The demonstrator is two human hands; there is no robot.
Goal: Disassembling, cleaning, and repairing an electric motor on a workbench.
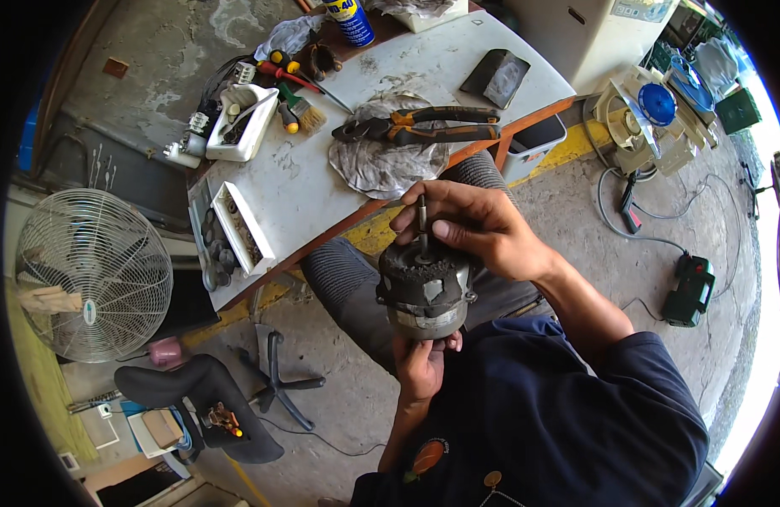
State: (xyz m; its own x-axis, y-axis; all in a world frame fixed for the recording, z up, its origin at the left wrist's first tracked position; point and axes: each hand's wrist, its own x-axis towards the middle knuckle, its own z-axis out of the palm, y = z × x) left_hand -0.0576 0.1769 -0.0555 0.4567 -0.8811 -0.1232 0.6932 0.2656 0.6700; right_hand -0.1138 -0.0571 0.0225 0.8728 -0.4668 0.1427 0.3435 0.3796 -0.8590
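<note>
Over my lap I hold a grimy electric motor (pixel 425 291), a dark round body with a silver band and a metal shaft (pixel 423 215) pointing up. From below, my left hand (pixel 421 365) grips its underside, the fingertips partly hidden behind the housing. My right hand (pixel 483 228) is at the top, with thumb and fingers closed around the shaft. Just beyond, on the white table, combination pliers (pixel 424 125) with black and orange handles lie on a dirty grey rag (pixel 365 169).
The white table (pixel 301 203) carries a brush (pixel 304 111), a red screwdriver (pixel 287 76), a white tray of parts (pixel 242 228), a spray can (pixel 350 21) and a dark pad (pixel 495 78). A fan (pixel 94 275) stands left, a chair (pixel 212 406) lower left. Cables and a green machine (pixel 690 290) lie right.
</note>
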